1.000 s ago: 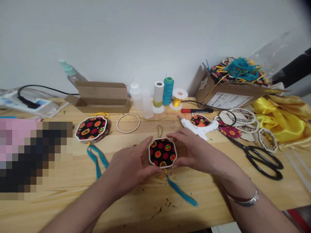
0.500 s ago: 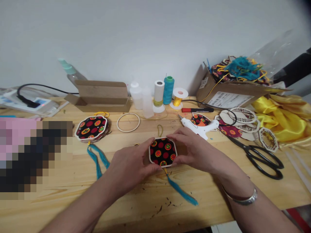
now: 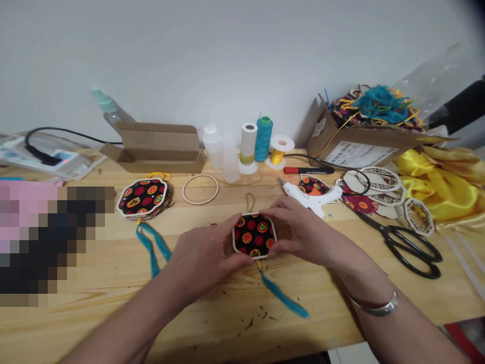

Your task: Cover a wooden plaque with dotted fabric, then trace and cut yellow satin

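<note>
1. Tabletop [image 3: 204,326]: bears glue gun [image 3: 297,195], the landmark.
2. Left hand [image 3: 206,253], right hand [image 3: 295,230]: fingers grasping opposite edges of the pendant; neither nearer.
3. Pendant [image 3: 253,236]: left of and nearer the wearer than glue gun; no clear long axis.
4. Versus earlier frame: grip appears unchanged.

Light wooden table [image 3: 212,328]: black-handled scissors [image 3: 383,231], wooden ring [image 3: 200,203], red-capped marker [image 3: 308,171], thread spools [image 3: 264,140].

Fingers [image 3: 227,228] hide parts of the patterned ornament's [image 3: 254,235] rim. Pink cloth [image 3: 34,202]: cut by left edge, partly masked by coarse blocks [image 3: 49,247]. Box label [image 3: 350,153]: print too small to read.
</note>
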Demonstrator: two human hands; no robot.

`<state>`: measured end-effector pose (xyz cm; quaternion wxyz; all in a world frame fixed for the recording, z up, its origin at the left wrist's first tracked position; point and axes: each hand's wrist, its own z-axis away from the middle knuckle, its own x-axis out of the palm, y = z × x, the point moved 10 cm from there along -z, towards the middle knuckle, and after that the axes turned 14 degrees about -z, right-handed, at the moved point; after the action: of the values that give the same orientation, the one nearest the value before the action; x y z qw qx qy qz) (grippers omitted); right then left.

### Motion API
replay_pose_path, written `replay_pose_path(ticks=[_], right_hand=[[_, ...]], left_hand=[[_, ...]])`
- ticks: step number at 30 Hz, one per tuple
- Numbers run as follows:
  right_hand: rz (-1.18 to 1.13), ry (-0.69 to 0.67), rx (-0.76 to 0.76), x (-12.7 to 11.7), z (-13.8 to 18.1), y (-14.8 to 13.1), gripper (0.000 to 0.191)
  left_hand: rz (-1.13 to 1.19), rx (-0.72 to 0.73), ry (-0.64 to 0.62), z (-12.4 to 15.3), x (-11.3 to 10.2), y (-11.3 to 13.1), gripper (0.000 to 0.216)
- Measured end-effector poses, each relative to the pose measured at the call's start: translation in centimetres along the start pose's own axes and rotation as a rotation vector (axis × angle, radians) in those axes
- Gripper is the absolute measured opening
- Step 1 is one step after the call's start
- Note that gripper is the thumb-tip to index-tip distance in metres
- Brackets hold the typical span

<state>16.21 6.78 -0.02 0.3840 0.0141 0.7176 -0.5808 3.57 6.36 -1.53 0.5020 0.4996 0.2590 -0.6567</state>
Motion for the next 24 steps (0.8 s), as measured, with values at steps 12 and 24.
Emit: replay_pose_path(ticks=[12, 24], right_hand=[[0.011, -0.008, -0.009, 0.4, -0.2, 0.3, 0.047], [0.039, -0.018, -0.007, 0.5, -0.1, 0.2, 0.046]], left_hand=[[-0.033, 0.013, 0.134, -0.3, 1.0, -0.9, 0.066], [-0.104, 0.023, 0.102, -0.5, 1.5, -0.9, 0.072]])
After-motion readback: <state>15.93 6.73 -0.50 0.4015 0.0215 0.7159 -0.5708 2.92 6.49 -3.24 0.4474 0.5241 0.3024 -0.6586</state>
